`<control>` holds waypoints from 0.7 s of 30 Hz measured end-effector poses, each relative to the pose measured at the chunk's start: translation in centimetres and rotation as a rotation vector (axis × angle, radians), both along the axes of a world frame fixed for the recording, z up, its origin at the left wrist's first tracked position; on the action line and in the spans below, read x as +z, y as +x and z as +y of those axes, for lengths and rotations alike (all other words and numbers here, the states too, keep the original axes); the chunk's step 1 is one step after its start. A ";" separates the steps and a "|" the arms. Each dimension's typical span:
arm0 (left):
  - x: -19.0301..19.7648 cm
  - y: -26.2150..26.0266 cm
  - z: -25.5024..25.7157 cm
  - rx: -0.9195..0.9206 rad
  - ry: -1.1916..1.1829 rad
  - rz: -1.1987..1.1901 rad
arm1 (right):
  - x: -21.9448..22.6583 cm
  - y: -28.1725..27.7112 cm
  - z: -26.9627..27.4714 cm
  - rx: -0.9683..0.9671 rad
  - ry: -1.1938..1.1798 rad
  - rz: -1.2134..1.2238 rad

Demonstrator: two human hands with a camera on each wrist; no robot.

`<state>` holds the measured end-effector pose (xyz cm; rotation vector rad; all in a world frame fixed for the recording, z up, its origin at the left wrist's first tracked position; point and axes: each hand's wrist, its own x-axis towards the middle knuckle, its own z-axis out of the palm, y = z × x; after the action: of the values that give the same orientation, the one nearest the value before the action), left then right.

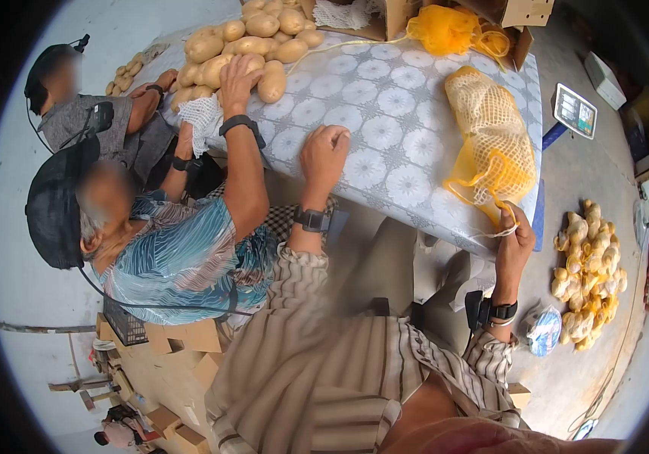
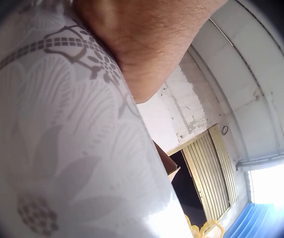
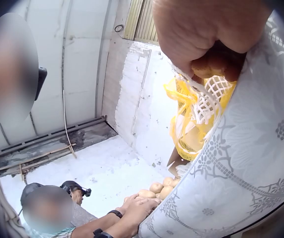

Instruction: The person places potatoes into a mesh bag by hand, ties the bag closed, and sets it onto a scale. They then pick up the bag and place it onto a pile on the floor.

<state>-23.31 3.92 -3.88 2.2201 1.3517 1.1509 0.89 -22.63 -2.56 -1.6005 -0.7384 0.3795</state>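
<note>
A long yellow mesh bag [image 1: 485, 125] lies on the table's right side, packed with potatoes in white foam netting. My right hand [image 1: 517, 238] is at the table's near right edge, its curled fingers gripping the bag's gathered yellow end. In the right wrist view, yellow mesh [image 3: 184, 101] and white foam netting [image 3: 208, 106] show below that hand's fingers. My left hand [image 1: 325, 155] rests loosely curled on the patterned tablecloth [image 1: 374, 132], apart from the bag and holding nothing. The left wrist view shows only part of this hand [image 2: 142, 49] against the cloth.
Potatoes [image 1: 264, 38] are heaped at the table's far left, where another person's hand [image 1: 240, 79] touches them. Loose yellow mesh [image 1: 445, 32] lies by cardboard boxes [image 1: 374, 23] at the back. On the floor to the right are several filled bags [image 1: 589, 272]. A scale display [image 1: 575, 110] stands beyond the table.
</note>
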 end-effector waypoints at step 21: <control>-0.2 0.6 0.0 -0.002 -0.071 -0.045 | 0.0 0.0 0.3 0.022 0.081 -0.010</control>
<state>-22.69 3.90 -4.06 2.1335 1.3502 1.1274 0.85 -22.35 -2.53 -1.5201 -0.7701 0.3536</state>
